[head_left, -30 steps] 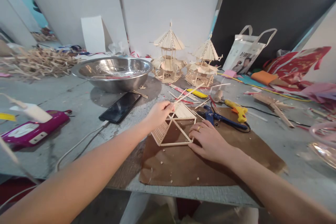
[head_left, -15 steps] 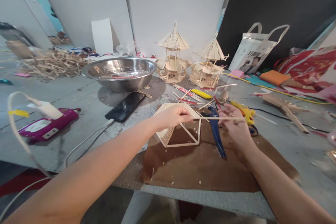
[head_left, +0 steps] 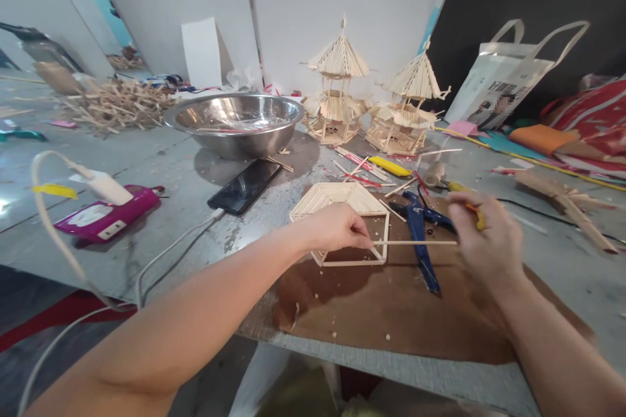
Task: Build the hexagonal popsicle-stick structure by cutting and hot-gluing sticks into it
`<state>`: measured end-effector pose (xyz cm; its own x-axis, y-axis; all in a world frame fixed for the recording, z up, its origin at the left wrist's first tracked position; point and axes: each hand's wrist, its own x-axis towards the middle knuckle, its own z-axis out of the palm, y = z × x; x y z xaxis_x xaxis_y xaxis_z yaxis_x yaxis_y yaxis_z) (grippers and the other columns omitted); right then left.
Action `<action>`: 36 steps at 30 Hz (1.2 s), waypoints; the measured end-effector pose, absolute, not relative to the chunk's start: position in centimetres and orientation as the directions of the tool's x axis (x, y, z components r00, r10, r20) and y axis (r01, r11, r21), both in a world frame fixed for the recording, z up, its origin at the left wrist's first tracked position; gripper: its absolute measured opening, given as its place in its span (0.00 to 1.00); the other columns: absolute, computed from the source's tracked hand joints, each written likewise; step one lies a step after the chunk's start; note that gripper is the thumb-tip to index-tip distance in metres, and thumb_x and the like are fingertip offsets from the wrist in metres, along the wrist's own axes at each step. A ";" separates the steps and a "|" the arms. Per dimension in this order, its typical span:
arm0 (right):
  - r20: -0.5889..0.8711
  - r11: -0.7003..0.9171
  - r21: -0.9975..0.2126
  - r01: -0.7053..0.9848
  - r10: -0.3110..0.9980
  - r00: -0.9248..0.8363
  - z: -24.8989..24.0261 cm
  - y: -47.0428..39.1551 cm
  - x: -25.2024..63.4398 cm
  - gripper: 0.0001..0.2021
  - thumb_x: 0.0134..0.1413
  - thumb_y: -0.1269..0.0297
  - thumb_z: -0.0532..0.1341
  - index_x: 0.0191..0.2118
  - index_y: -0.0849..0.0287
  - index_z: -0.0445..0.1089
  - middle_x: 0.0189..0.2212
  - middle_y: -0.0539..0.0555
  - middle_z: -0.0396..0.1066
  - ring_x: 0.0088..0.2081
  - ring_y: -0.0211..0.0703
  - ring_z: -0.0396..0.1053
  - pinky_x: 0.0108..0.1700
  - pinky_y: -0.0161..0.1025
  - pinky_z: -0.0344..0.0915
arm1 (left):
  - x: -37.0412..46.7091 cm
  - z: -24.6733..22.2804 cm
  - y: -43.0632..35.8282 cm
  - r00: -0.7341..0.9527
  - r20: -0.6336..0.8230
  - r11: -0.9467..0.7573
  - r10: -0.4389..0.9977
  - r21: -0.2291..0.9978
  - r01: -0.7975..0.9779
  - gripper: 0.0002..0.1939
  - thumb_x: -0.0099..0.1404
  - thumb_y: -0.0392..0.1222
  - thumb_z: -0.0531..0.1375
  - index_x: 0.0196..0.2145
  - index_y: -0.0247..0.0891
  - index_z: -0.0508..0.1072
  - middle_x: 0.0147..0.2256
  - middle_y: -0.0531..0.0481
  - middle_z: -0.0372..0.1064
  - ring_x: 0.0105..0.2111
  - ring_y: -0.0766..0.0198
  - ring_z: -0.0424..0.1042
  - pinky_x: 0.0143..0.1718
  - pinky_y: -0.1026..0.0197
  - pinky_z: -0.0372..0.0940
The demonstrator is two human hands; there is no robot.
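Observation:
My left hand (head_left: pixel 342 228) is closed in a pinch on one end of a thin wooden stick (head_left: pixel 415 243), held level above the mat. Below that hand lies a hexagonal stick frame (head_left: pixel 337 192), partly filled with rows of sticks and partly bare. My right hand (head_left: pixel 486 234) is at a yellow hot glue gun (head_left: pixel 460 188), covering much of it. Its fingers look curled but are smeared by motion, so a grip on the gun cannot be made out. Between the hands lies a blue-handled hand tool (head_left: pixel 417 234), resembling pliers.
A brown mat (head_left: pixel 362 313) covers the table's front. Behind stand two stick pagodas (head_left: pixel 337 65), a steel bowl (head_left: pixel 235 143) and a yellow cutter knife (head_left: pixel 390 166). A phone (head_left: pixel 244 187) and purple power strip (head_left: pixel 107 215) with cables lie left.
My right hand has left the stick's right part and moved right, over the glue gun. My left hand still pinches the stick, now lower over the frame. The view has shifted slightly.

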<state>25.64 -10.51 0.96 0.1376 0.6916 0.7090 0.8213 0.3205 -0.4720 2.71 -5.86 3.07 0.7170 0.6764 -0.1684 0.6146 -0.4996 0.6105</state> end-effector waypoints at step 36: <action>0.259 0.610 -0.267 0.746 0.791 -0.554 -0.7 -11.5 22.2 0.09 0.52 0.64 0.51 0.32 0.57 0.67 0.31 0.52 0.69 0.35 0.39 0.63 0.38 0.40 0.56 | 2.8 2.5 -6.3 0.783 -0.237 -0.607 0.575 0.519 0.602 0.07 0.50 0.40 0.56 0.23 0.36 0.74 0.18 0.54 0.66 0.19 0.72 0.58 0.23 0.68 0.49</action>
<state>22.16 -11.51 -0.65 -0.5542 0.7911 0.2589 0.7461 0.6100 -0.2668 2.78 -6.29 2.50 0.7830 0.5752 -0.2366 0.6024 -0.6066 0.5189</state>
